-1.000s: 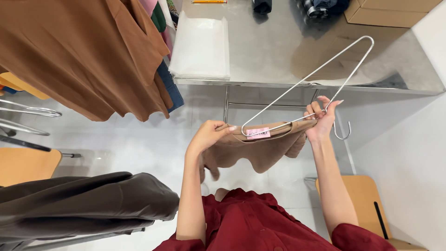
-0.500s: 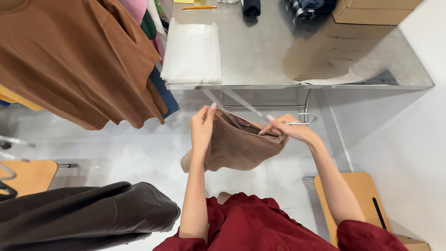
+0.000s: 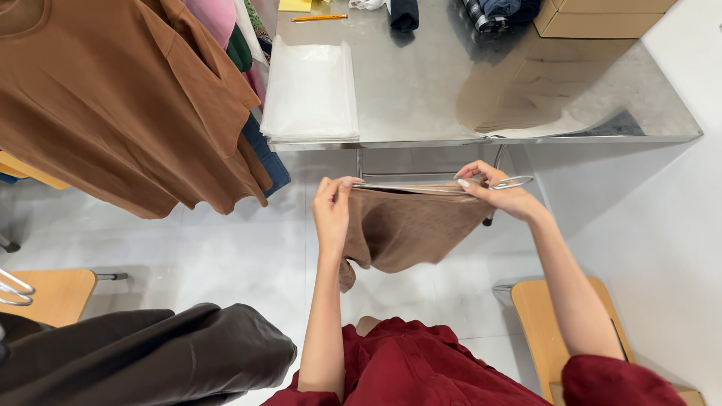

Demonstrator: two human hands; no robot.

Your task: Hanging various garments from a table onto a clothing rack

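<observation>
1. Left hand (image 3: 332, 213): fingers pinched closed on the left end of the wire hanger (image 3: 421, 188) and the top edge of the brown garment (image 3: 406, 229).
2. Right hand (image 3: 500, 193): fingers clenched on the hanger beside its hook.
3. Garment hangs from the hanger, held in the air below the front edge of the steel table (image 3: 481, 139).
4. Stack of clear bags (image 3: 310, 92) lies on the table.

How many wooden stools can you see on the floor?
2: one stool at the left edge beside the dark garment, one stool at the lower right under the person's forearm. Others may be hidden.
</observation>
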